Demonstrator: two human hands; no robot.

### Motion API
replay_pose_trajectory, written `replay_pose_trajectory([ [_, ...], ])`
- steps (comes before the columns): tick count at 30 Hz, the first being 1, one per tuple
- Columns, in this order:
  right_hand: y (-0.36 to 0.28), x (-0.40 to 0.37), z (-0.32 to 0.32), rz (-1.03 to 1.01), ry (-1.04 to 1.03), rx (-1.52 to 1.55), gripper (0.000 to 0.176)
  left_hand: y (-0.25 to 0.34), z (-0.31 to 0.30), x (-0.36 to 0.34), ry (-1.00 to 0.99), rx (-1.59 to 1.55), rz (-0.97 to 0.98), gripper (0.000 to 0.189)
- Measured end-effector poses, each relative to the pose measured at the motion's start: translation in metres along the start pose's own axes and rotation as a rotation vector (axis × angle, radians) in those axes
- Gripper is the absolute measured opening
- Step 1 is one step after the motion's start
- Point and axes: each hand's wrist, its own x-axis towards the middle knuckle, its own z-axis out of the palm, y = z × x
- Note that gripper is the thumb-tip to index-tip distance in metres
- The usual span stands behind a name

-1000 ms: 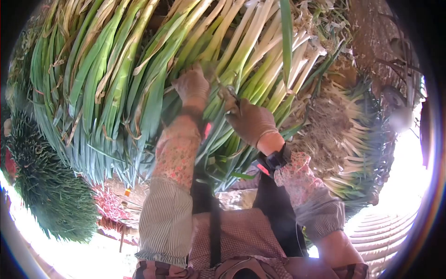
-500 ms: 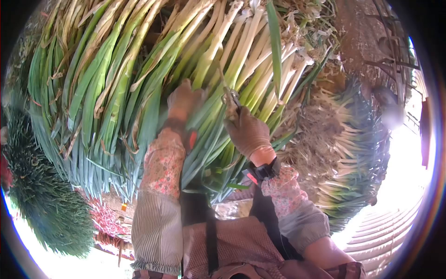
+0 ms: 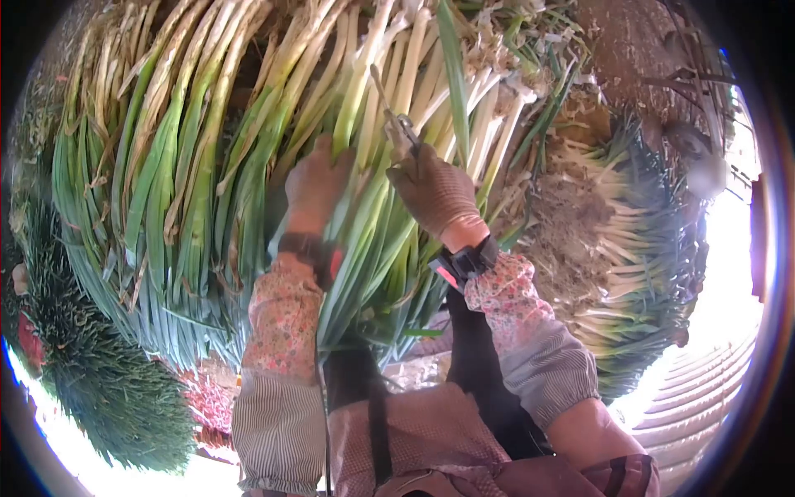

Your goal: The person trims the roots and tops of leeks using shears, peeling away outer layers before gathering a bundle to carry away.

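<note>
A large heap of long green leafy stalks with pale ends (image 3: 199, 141) spreads before me, the pale ends pointing away. My left hand (image 3: 317, 186), gloved, lies on the stalks near the middle; its fingers are bent around some of them, but blur hides exactly what they grip. Just right of it, my gloved right hand (image 3: 432, 189) is closed around the handles of a metal cutting tool (image 3: 402, 127). The tool's narrow blade points up and left over the pale stems. A single broad green leaf (image 3: 455, 83) lies across the stalks above my right hand.
Another stack of stalks (image 3: 621, 265) stands at the right, beside dry roots and soil. Dark green bundles (image 3: 108, 389) are at the lower left, near a pink-red pile (image 3: 209, 402). Metal bars (image 3: 691, 83) show at the upper right. Part of another person's hand (image 3: 20, 279) appears at the left edge.
My right hand and the tool have moved up and slightly left. My left hand has shifted slightly left and down. The view has shifted a little.
</note>
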Motion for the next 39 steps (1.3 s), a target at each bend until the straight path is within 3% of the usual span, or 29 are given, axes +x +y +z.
replay_pose_trajectory([
  [6, -0.002, 0.034, -0.022, 0.033, -0.01, 0.011, 0.049, 0.005, -0.001, -0.008, -0.063, -0.026, -0.099, 0.064],
  [10, 0.008, 0.08, -0.02, -0.033, 0.123, 0.062, 0.056, 0.006, -0.005, -0.02, -0.024, -0.071, -0.078, 0.059],
  [13, 0.005, 0.097, -0.037, 0.019, 0.119, 0.044, 0.052, -0.005, -0.011, -0.028, -0.008, -0.372, 0.004, 0.051],
  [15, 0.012, 0.09, -0.032, -0.082, 0.186, 0.062, 0.044, -0.011, -0.015, -0.038, 0.065, -0.557, 0.072, 0.043],
  [16, 0.02, 0.082, -0.023, -0.129, 0.215, 0.07, 0.04, -0.005, -0.022, -0.04, 0.082, -0.508, 0.165, 0.045],
  [17, 0.035, 0.063, -0.013, -0.638, 0.373, -0.285, 0.029, -0.002, -0.033, -0.042, 0.104, -0.456, 0.252, 0.047],
  [19, 0.029, 0.017, 0.002, -0.426, 0.253, -0.088, 0.029, 0.022, -0.052, -0.042, 0.07, -0.672, 0.038, 0.05],
  [24, 0.028, -0.046, 0.013, -0.025, 0.059, 0.248, 0.045, 0.027, -0.014, -0.024, -0.07, -0.662, 0.057, 0.054],
  [30, 0.044, -0.019, 0.011, 0.052, 0.092, 0.212, 0.047, 0.024, 0.022, -0.026, -0.096, -0.762, 0.084, 0.062],
  [31, 0.046, -0.013, 0.005, 0.005, 0.119, 0.171, 0.047, 0.022, 0.024, -0.029, -0.05, -0.625, 0.087, 0.059],
  [39, 0.058, 0.082, -0.021, 0.015, 0.214, 0.137, 0.054, 0.004, 0.05, -0.029, -0.138, -0.85, 0.017, 0.057],
])
